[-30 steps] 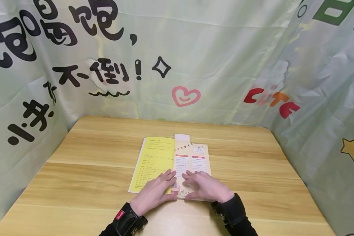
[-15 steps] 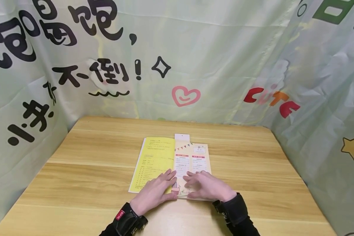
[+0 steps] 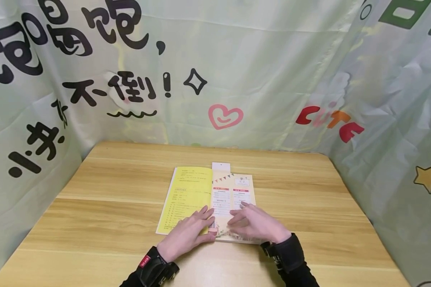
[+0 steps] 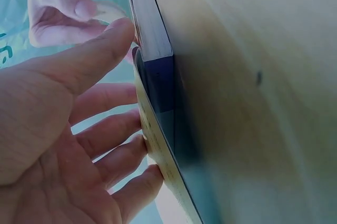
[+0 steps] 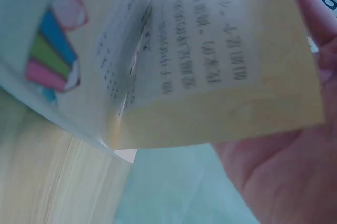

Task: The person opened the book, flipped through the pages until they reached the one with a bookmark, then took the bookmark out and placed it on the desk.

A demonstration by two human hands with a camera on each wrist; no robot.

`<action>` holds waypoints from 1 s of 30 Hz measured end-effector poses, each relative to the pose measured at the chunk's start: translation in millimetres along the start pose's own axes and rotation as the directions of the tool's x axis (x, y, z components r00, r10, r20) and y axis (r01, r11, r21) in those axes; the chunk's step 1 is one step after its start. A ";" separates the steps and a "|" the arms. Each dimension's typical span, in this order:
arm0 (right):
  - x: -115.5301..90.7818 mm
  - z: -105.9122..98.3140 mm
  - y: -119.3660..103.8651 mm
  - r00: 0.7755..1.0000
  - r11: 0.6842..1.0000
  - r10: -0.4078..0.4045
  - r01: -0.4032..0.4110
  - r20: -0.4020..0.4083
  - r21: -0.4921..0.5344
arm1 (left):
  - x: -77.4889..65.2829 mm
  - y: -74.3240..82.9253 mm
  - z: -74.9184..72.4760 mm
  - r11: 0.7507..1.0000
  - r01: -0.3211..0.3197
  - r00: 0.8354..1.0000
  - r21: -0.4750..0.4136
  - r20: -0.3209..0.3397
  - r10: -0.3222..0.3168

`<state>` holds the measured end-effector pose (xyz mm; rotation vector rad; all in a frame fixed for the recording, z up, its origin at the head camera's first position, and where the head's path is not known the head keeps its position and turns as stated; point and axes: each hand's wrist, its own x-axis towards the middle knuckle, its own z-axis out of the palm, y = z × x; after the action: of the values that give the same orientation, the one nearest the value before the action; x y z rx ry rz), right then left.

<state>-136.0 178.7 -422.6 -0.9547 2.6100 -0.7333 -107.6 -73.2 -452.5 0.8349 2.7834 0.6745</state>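
A book lies open on the wooden table in the head view, with a yellow left page (image 3: 190, 185) and a pale printed right page (image 3: 221, 201). My left hand (image 3: 187, 236) rests on the yellow page near the spine, its fingers extended. In the left wrist view its fingertips (image 4: 152, 174) press along the page, and its thumb lies near the book's thick lower edge (image 4: 152, 23). My right hand (image 3: 260, 225) holds the lower right part of a page between thumb and fingers. That lifted page (image 5: 210, 71) bends up with lines of text in the right wrist view.
A white tab (image 3: 221, 167) with a small hole sticks out past the book's top edge. The wooden table (image 3: 308, 207) extends around the book. Printed fabric (image 3: 265, 79) hangs behind and along both sides.
The right hand has shifted slightly rightward, its fingers drawing together and lifting the page's lower part. The left hand stays in place on the yellow page.
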 end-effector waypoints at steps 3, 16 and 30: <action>0.0 -0.9 1.6 0.998 0.998 -0.043 0.041 -0.055 -0.044 | -0.2 0.2 0.5 1.000 -0.007 1.000 0.004 -0.007 0.007; 3.6 -6.7 4.2 0.931 0.961 -0.239 0.186 -0.275 -0.206 | -0.7 6.0 0.7 1.000 -0.013 0.999 0.014 -0.046 0.014; 9.9 -3.0 9.8 0.701 0.887 -0.456 0.303 -0.549 -0.349 | 1.1 11.9 5.4 0.999 -0.025 0.992 0.033 -0.125 0.028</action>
<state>-149.8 179.6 -426.1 -1.6018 3.1525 -0.9945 -101.4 -61.7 -451.9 0.8654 2.9066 0.7138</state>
